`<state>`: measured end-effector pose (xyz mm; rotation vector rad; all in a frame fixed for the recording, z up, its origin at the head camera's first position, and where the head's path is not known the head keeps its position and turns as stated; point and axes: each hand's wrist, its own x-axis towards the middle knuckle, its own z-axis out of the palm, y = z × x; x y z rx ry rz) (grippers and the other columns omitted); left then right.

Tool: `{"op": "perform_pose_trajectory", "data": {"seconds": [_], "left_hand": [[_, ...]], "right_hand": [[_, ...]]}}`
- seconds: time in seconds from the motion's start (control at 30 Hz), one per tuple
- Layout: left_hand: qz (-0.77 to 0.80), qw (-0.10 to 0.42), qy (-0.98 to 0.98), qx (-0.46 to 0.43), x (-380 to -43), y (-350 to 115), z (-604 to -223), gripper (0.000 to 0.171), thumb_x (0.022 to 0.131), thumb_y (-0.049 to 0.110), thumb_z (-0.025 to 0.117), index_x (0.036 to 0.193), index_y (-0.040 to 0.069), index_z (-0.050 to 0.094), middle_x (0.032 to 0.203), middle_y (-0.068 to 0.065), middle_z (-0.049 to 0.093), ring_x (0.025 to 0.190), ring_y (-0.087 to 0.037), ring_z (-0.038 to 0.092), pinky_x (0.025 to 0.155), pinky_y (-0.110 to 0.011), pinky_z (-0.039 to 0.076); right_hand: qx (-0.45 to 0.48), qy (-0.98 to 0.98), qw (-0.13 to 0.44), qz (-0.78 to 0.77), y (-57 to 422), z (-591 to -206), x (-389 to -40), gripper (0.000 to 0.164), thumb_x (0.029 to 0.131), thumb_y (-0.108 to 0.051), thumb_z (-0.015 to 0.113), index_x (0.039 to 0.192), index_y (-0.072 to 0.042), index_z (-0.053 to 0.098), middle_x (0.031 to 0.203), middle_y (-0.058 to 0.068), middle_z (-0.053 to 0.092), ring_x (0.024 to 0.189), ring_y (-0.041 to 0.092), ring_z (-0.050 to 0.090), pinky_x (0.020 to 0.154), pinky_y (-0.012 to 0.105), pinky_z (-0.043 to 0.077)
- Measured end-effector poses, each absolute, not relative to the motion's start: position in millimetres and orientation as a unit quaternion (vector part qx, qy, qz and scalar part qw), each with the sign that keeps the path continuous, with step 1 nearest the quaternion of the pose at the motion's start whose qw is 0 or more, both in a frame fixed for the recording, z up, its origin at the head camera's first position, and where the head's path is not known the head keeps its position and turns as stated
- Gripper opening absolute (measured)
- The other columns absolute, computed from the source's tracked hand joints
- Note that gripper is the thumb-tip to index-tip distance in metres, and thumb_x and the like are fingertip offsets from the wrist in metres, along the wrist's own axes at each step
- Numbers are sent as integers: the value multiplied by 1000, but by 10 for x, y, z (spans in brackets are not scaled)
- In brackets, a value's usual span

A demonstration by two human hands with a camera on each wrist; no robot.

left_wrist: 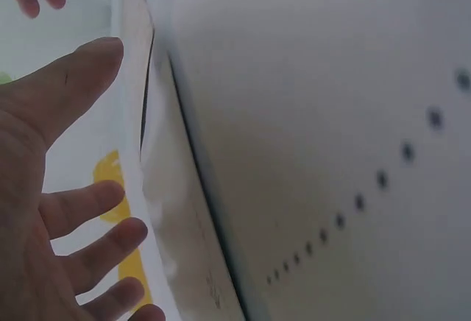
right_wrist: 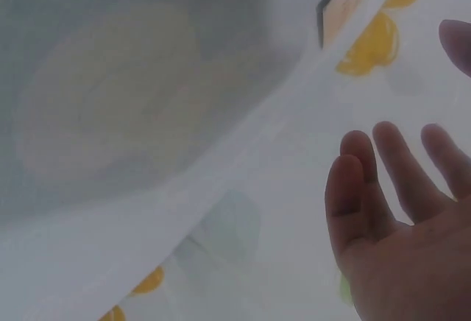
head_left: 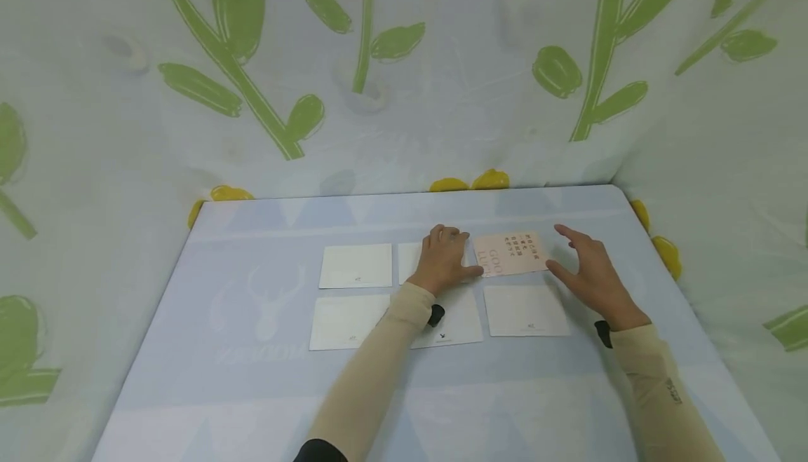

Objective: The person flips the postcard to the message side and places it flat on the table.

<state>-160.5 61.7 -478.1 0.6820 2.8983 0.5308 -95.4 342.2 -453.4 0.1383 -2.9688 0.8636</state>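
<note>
A pink card (head_left: 514, 253) with dark characters and large "GOO" lettering lies at the back right of two rows of cards. My left hand (head_left: 442, 264) is over the back middle white card (head_left: 409, 259), partly hiding it, with its thumb at the pink card's left edge. In the left wrist view, this hand's thumb and fingers (left_wrist: 96, 203) are spread with nothing between them. At the pink card's right side is my right hand (head_left: 593, 276), its thumb by the card's edge. Its fingers (right_wrist: 408, 181) look loose and hold nothing in the right wrist view.
White cards lie at back left (head_left: 356, 266), front left (head_left: 350, 322), front middle (head_left: 451, 318) and front right (head_left: 527, 310). They rest on a pale blue patterned table (head_left: 208, 378). Flower-printed cloth (head_left: 442, 97) hangs behind the table and at its sides.
</note>
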Motion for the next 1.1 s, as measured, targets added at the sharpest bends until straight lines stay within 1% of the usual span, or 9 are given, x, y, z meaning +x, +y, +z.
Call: {"op": "perform_pose_trajectory", "data": {"seconds": [0.1,0.23,0.3,0.43,0.57,0.7,0.8,0.9,1.1], "left_hand": [[160,62,957,235,-1621,670,-4808,80,87,61,72,147,14,52,150,-8,45,143,-31,28,114,-47,29],[149,65,957,240,-1648,736,-4783,79,87,61,71,147,15,52,150,-7,45,143,-31,29,114,-47,28],[142,64,957,243,-1656,773,-4762,78,87,61,71,146,14,53,149,-7,46,142,-31,30,114,-46,28],[118,57,960,247,-1665,845,-4741,77,87,62,71,144,14,54,147,-7,48,138,-29,36,112,-44,32],[97,51,963,247,-1662,895,-4745,78,86,63,71,143,13,55,145,-8,49,134,-28,40,110,-42,35],[77,42,965,249,-1662,910,-4758,80,85,67,69,142,12,56,143,-8,48,129,-26,41,106,-40,37],[70,39,965,250,-1670,906,-4761,81,84,69,69,140,12,57,142,-8,47,127,-26,41,104,-39,37],[66,39,964,253,-1679,901,-4756,82,82,70,69,139,12,58,142,-8,47,127,-27,42,104,-39,37],[62,46,963,258,-1689,895,-4740,84,81,71,70,138,11,58,141,-8,48,129,-28,41,107,-40,37]], "right_hand": [[50,-960,11,275,3430,-4543,-982,76,95,-17,72,158,-6,31,148,31,42,127,49,41,99,67,38],[63,-963,-20,263,3442,-4578,-1042,78,95,-18,73,158,-6,30,151,30,40,129,49,40,102,66,36],[70,-963,-34,256,3440,-4592,-1076,78,95,-18,73,158,-5,30,152,30,39,132,49,39,104,66,34],[87,-965,-44,243,3416,-4604,-1142,77,93,-17,74,156,-2,32,153,30,39,135,49,37,109,65,29],[96,-966,-54,232,3398,-4614,-1206,78,93,-20,75,156,-3,32,153,29,39,133,50,37,109,65,28],[94,-967,-81,223,3412,-4606,-1282,82,93,-24,75,158,-5,28,156,28,35,133,51,34,108,66,27],[98,-967,-97,216,3433,-4592,-1344,85,92,-26,76,158,-3,27,157,28,32,135,49,33,109,66,26],[101,-966,-106,213,3457,-4606,-1404,86,91,-28,78,157,-3,28,157,28,32,134,49,33,108,66,26],[87,-963,-139,213,3457,-4682,-1484,91,89,-38,79,159,-8,29,158,27,32,130,52,32,105,70,29]]}}
